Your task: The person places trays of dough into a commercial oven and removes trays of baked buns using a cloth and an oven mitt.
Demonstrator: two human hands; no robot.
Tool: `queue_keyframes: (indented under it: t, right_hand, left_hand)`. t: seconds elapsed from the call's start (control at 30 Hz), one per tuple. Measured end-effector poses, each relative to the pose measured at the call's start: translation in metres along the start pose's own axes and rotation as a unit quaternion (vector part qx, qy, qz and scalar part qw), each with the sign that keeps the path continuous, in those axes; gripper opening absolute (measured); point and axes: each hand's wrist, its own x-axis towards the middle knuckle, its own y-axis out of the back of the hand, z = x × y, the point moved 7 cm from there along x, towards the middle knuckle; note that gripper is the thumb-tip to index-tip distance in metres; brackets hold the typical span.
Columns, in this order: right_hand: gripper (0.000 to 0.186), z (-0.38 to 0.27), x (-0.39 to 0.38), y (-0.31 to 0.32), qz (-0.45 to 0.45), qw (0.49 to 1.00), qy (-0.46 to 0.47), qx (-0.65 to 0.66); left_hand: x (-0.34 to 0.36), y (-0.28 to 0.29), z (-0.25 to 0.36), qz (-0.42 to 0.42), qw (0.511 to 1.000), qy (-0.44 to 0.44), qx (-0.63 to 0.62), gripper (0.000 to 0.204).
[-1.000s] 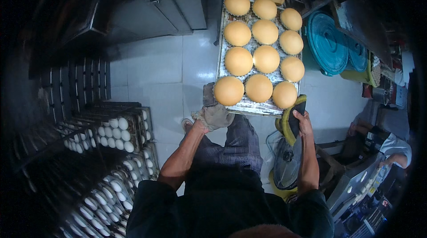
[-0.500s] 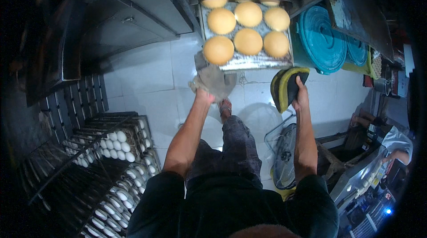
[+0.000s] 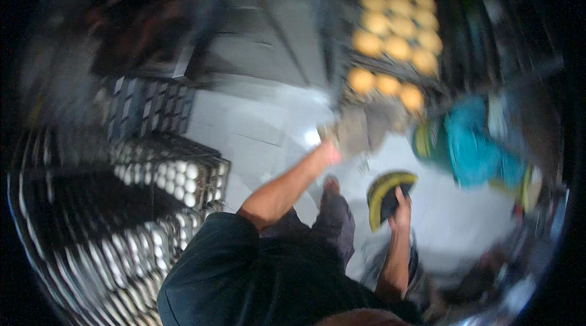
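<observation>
A grey cloth mitt or glove (image 3: 366, 128) covers my left hand (image 3: 351, 134), which reaches forward to the near edge of a tray of round golden buns (image 3: 386, 85). Its fingers are hidden and the cloth is blurred, so I cannot tell whether it grips the tray. My right hand (image 3: 400, 211) is closed on a curved, folded black pad with a yellow border (image 3: 386, 197), held over the floor to the right, apart from the tray. More golden buns (image 3: 398, 24) sit in rows behind and above, in a dark rack.
At left stand racks holding many white, egg-like rounds (image 3: 177, 179). Teal lidded tubs (image 3: 473, 143) are at the right. A large grey metal cabinet (image 3: 259, 45) rises at the far side. Pale tiled floor (image 3: 244, 125) lies between; a fan, blurred, is beside my right forearm.
My view has swung left, and the picture is smeared. My left arm stretches further forward and right, at the tray's near edge. The black and yellow pad stays in my right hand, now lower.
</observation>
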Motion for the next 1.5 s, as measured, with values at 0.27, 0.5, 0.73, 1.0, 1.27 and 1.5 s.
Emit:
queue_keyframes:
  t: [0.27, 0.5, 0.73, 1.0, 1.27, 1.5]
  right_hand:
    - [0.051, -0.113, -0.042, -0.25, -0.258, 0.905, 0.306, -0.142]
    - [0.046, -0.059, -0.129, -0.553, -0.368, 0.648, 0.481, -0.462]
    - [0.034, -0.018, -0.119, -0.65, -0.294, 0.801, 0.381, -0.356]
    - [0.037, -0.019, -0.121, -0.665, -0.13, 0.869, 0.391, -0.274]
    - [0.046, -0.001, -0.096, -0.713, -0.141, 0.884, 0.356, -0.267]
    - [0.048, 0.015, -0.041, -0.742, -0.151, 0.968, 0.196, -0.052]
  left_hand:
    - [-0.269, 0.015, 0.123, 0.131, 0.714, -0.166, 0.667, 0.036]
    - [-0.43, 0.052, 0.382, 0.473, -0.224, -0.094, 0.847, 0.03]
    - [-0.388, 0.076, 0.684, 0.435, 0.472, -0.459, 0.614, 0.029]
    - [-0.258, 0.09, 0.813, 0.135, 0.855, -0.5, -0.02, 0.029]
    - [-0.245, 0.073, 0.832, 0.093, 0.868, -0.488, -0.022, 0.029]
    - [-0.299, 0.114, 0.801, 0.062, 0.877, -0.476, -0.016, 0.029]
